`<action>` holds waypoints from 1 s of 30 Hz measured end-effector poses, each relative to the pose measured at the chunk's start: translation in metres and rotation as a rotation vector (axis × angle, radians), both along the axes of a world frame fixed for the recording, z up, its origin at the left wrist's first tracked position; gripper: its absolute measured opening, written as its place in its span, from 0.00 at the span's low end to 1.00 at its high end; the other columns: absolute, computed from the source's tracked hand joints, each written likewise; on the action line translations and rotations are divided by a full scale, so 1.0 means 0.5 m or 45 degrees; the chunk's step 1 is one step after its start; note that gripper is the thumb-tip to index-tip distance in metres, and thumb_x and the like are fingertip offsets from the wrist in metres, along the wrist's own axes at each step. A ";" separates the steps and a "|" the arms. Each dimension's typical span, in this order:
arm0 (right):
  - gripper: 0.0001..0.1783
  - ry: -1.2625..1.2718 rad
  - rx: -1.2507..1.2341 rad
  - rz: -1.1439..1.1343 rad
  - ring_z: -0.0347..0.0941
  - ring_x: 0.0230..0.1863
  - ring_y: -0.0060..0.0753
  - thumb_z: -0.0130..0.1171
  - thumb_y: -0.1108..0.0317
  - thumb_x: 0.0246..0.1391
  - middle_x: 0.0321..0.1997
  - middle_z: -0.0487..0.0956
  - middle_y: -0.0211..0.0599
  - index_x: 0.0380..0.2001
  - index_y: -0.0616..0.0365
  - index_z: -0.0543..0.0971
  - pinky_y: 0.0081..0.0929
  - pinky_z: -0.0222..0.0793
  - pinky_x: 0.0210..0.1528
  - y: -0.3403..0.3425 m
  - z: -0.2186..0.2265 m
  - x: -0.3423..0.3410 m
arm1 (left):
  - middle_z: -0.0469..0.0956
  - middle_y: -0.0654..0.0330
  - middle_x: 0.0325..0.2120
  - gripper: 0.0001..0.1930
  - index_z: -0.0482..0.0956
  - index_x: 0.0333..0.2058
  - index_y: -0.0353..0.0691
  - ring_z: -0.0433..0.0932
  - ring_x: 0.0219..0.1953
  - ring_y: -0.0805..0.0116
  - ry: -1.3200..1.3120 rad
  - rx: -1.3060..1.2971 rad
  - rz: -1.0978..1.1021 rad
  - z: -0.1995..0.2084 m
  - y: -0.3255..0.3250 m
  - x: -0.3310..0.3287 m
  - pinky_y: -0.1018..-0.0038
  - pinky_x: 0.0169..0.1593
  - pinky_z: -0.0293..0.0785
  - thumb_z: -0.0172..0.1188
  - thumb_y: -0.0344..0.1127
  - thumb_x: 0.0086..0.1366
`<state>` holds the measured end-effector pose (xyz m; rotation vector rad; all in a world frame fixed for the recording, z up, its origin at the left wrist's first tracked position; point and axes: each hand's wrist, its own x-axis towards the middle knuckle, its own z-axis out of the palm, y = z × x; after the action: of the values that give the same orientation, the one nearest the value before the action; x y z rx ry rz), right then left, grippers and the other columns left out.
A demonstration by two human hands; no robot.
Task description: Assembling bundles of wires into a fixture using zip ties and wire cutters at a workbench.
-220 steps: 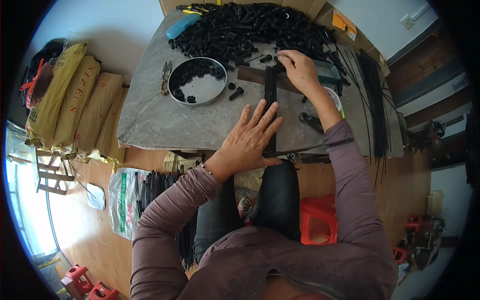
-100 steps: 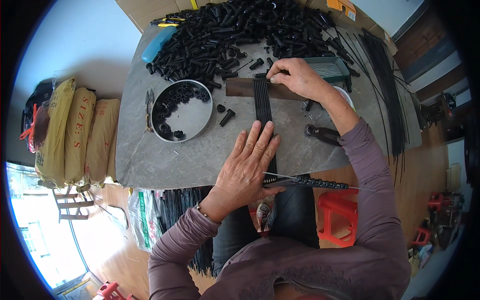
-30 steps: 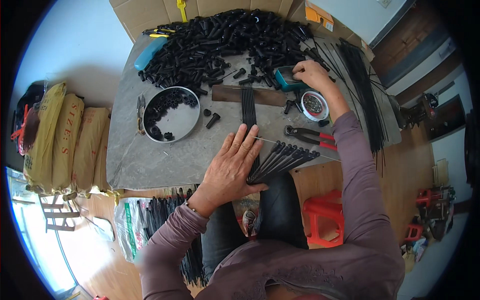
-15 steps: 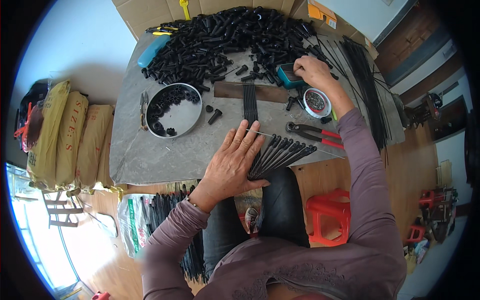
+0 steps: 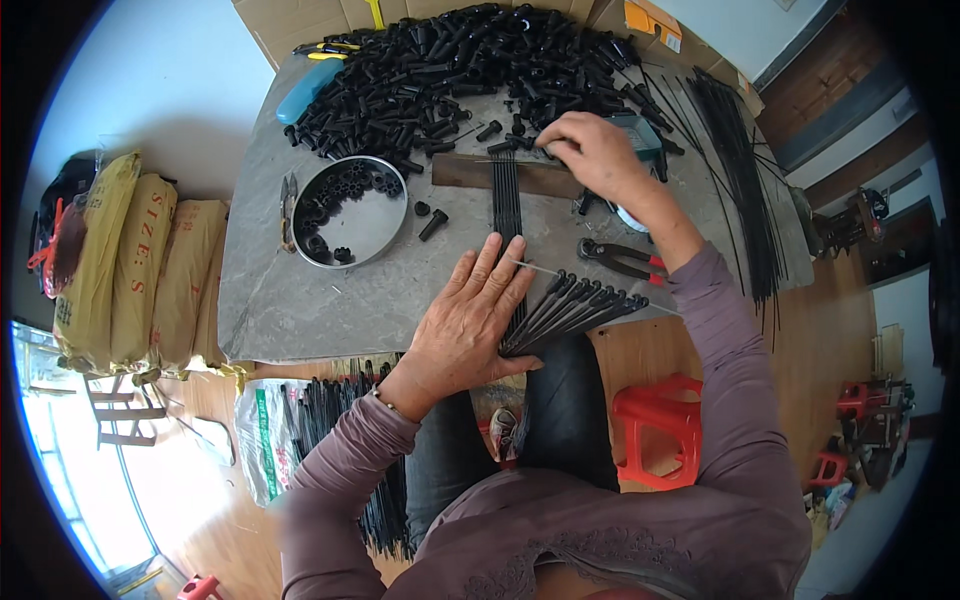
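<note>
My left hand (image 5: 468, 318) lies flat, fingers stretched, on a row of thin black rods (image 5: 507, 205) at the table's front edge. The rods' far ends rest across a brown wooden strip (image 5: 462, 171). Beside my left hand, a fan of black rods (image 5: 572, 312) with ringed ends is strung on a thin metal wire (image 5: 662, 307). Thumb and fingers pinched, my right hand (image 5: 598, 158) is just right of the rods' far ends; what it holds is too small to make out. Behind it are a teal box (image 5: 645, 135) and a mostly covered white tub (image 5: 628, 218).
A heap of black tubular parts (image 5: 450, 75) covers the table's back. At left are a round metal tray (image 5: 365, 235) and snips (image 5: 287, 215). Red-handled pliers (image 5: 615, 260) and long black rods (image 5: 740, 190) lie at right. A red stool (image 5: 660, 430) stands below.
My right hand has moved left from the teal box to beside the rods' far ends. My left hand stays flat on the rods.
</note>
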<state>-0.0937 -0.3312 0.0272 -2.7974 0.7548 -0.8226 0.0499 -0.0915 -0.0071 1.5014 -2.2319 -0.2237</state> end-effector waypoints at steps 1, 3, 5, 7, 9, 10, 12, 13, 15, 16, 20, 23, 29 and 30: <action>0.06 -0.008 -0.084 0.085 0.76 0.36 0.35 0.55 0.72 0.54 0.35 0.79 0.33 0.34 0.55 0.80 0.28 0.72 0.38 0.005 -0.007 0.012 | 0.50 0.47 0.66 0.52 0.59 0.61 0.35 0.46 0.69 0.49 -0.002 0.005 -0.007 0.001 -0.001 -0.001 0.58 0.68 0.46 0.70 0.57 0.41; 0.06 -0.068 0.013 0.060 0.76 0.36 0.34 0.55 0.73 0.53 0.35 0.78 0.32 0.33 0.56 0.80 0.28 0.71 0.38 0.017 -0.006 0.029 | 0.50 0.48 0.66 0.52 0.59 0.61 0.35 0.46 0.69 0.49 -0.004 0.010 -0.016 0.002 -0.002 -0.001 0.58 0.68 0.46 0.70 0.57 0.40; 0.05 -0.126 0.113 0.039 0.76 0.36 0.34 0.55 0.74 0.53 0.35 0.78 0.31 0.33 0.57 0.79 0.29 0.71 0.38 0.025 0.005 0.041 | 0.50 0.48 0.66 0.52 0.59 0.61 0.35 0.46 0.69 0.50 -0.004 0.018 -0.019 0.000 -0.002 -0.001 0.58 0.68 0.46 0.70 0.57 0.40; 0.07 -0.233 0.143 0.105 0.76 0.37 0.35 0.55 0.76 0.53 0.36 0.78 0.33 0.34 0.58 0.80 0.28 0.71 0.39 0.030 0.014 0.047 | 0.50 0.48 0.66 0.53 0.59 0.61 0.35 0.46 0.69 0.49 0.010 0.000 -0.019 -0.003 -0.002 -0.001 0.58 0.68 0.46 0.70 0.57 0.40; 0.07 -0.135 0.211 0.112 0.76 0.37 0.35 0.55 0.76 0.53 0.36 0.78 0.34 0.35 0.58 0.80 0.28 0.71 0.40 0.019 0.003 0.052 | 0.50 0.48 0.66 0.53 0.59 0.61 0.36 0.46 0.69 0.49 0.007 0.004 -0.016 -0.001 0.000 0.001 0.58 0.68 0.46 0.70 0.57 0.40; 0.08 -0.038 0.276 0.119 0.76 0.37 0.35 0.54 0.76 0.53 0.36 0.78 0.36 0.35 0.58 0.80 0.29 0.71 0.40 0.013 -0.005 0.052 | 0.50 0.48 0.66 0.52 0.59 0.62 0.36 0.46 0.69 0.50 0.003 0.005 -0.011 0.000 0.000 0.002 0.58 0.68 0.47 0.70 0.57 0.40; 0.08 -0.012 0.273 0.114 0.76 0.37 0.36 0.54 0.75 0.53 0.36 0.78 0.37 0.36 0.58 0.80 0.29 0.70 0.40 0.004 -0.029 0.046 | 0.49 0.48 0.66 0.52 0.59 0.62 0.36 0.46 0.69 0.50 0.007 0.005 -0.013 -0.002 0.000 0.000 0.58 0.68 0.47 0.69 0.58 0.41; 0.09 0.013 0.270 0.110 0.76 0.37 0.36 0.54 0.75 0.53 0.36 0.78 0.38 0.36 0.59 0.80 0.30 0.70 0.41 -0.001 -0.037 0.044 | 0.49 0.49 0.66 0.52 0.59 0.62 0.36 0.46 0.69 0.50 0.008 0.005 -0.012 -0.003 -0.001 0.000 0.58 0.68 0.47 0.69 0.58 0.41; 0.09 -0.006 0.362 0.060 0.76 0.38 0.36 0.54 0.75 0.53 0.36 0.79 0.38 0.36 0.60 0.80 0.30 0.70 0.41 -0.005 -0.040 0.041 | 0.49 0.49 0.66 0.52 0.59 0.62 0.37 0.46 0.69 0.50 0.000 0.000 -0.009 -0.002 -0.003 0.001 0.58 0.68 0.47 0.68 0.59 0.42; 0.09 -0.025 0.453 0.006 0.76 0.38 0.35 0.54 0.74 0.53 0.36 0.79 0.39 0.36 0.60 0.80 0.30 0.70 0.41 -0.002 -0.038 0.041 | 0.49 0.49 0.66 0.52 0.59 0.62 0.37 0.45 0.69 0.50 -0.008 -0.006 -0.009 -0.002 -0.003 0.001 0.58 0.68 0.47 0.68 0.59 0.42; 0.08 0.061 0.499 -0.002 0.75 0.38 0.35 0.54 0.74 0.53 0.35 0.79 0.39 0.36 0.62 0.79 0.30 0.69 0.41 0.006 -0.032 0.039 | 0.49 0.49 0.66 0.52 0.59 0.62 0.37 0.45 0.69 0.50 -0.009 0.000 -0.008 -0.004 -0.001 0.001 0.58 0.68 0.47 0.68 0.60 0.42; 0.08 0.011 0.527 -0.022 0.75 0.37 0.35 0.54 0.74 0.53 0.35 0.79 0.39 0.36 0.62 0.79 0.30 0.68 0.41 0.012 -0.029 0.040 | 0.49 0.49 0.66 0.52 0.58 0.62 0.37 0.45 0.69 0.51 -0.013 -0.002 -0.004 -0.002 -0.002 0.000 0.58 0.68 0.47 0.68 0.60 0.42; 0.08 -0.012 0.553 -0.039 0.73 0.36 0.35 0.54 0.73 0.53 0.34 0.78 0.39 0.35 0.62 0.78 0.30 0.68 0.39 0.016 -0.029 0.038 | 0.49 0.49 0.66 0.52 0.58 0.62 0.37 0.45 0.69 0.51 -0.003 0.008 -0.005 -0.004 -0.002 0.000 0.58 0.68 0.46 0.68 0.60 0.42; 0.08 -0.017 0.550 -0.038 0.73 0.35 0.34 0.54 0.73 0.53 0.34 0.78 0.39 0.35 0.62 0.78 0.30 0.68 0.39 0.015 -0.030 0.039 | 0.49 0.49 0.66 0.52 0.58 0.62 0.37 0.45 0.69 0.51 -0.007 0.008 -0.005 -0.004 -0.003 0.000 0.58 0.68 0.46 0.68 0.60 0.42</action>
<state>-0.0740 -0.3237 0.0120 -2.4004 0.8557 -0.5950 0.0500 -0.0927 -0.0090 1.5028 -2.2402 -0.2283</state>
